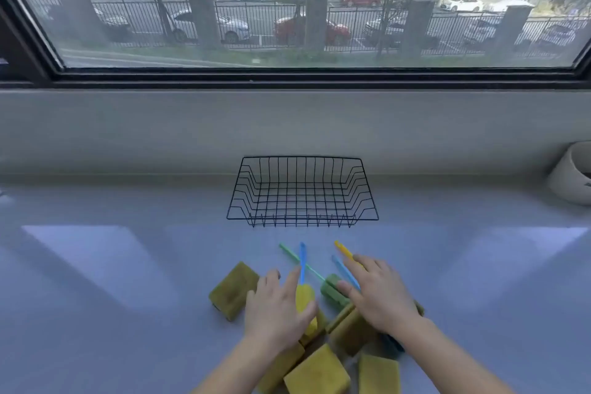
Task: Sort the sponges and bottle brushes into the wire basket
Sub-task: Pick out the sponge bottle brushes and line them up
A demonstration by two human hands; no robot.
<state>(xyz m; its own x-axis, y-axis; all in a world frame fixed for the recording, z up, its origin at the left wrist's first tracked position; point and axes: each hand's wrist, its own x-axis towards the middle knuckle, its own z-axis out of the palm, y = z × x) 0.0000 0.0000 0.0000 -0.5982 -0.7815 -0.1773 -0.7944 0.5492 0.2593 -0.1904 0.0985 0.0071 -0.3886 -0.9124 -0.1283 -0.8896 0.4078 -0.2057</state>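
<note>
The counter (128, 265) lies bare between the sponge pile (319, 368) and the wire basket (302, 192) — only brush handles (302, 262) cross this gap.

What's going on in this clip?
A person's hands are over a pile of sponges and bottle brushes on the counter. The left hand is at the yellow-headed brush, and the right hand is over handles beside the green-headed brush. The wire basket beyond holds nothing yet.
</note>
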